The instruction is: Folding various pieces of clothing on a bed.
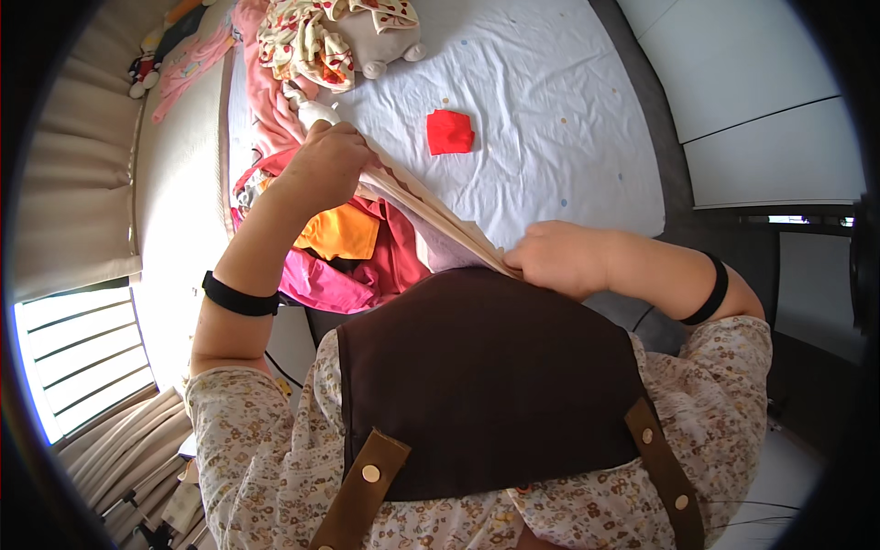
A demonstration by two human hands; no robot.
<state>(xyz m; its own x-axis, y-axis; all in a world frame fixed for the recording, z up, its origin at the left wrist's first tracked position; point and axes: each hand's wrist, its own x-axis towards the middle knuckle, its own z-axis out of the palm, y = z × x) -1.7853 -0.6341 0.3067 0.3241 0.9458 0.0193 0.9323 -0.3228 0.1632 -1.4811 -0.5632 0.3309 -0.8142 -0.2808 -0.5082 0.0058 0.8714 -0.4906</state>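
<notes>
A light beige cloth [440, 210] with a greyish-mauve inner side is stretched slantwise in front of me. My left hand [333, 161] grips its upper left end, and my right hand [560, 258] pinches its lower right end near the edge of my dark apron. Under and beside the cloth, at the left, lies a heap of garments: an orange one [340, 230], a dark red one [402, 254] and a bright pink one [323, 282]. Beyond the cloth, a folded red cloth [450, 132] rests on the white bedsheet [509, 75]. Part of the heap is hidden by my left arm.
A grey plush toy [381, 41] lies at the bed's far side with a patterned cloth [306, 45] partly over it. Pink fabric [258, 82] runs along the bed's left side. Curtains [82, 151] hang at the left; white cabinets [756, 89] stand at the right.
</notes>
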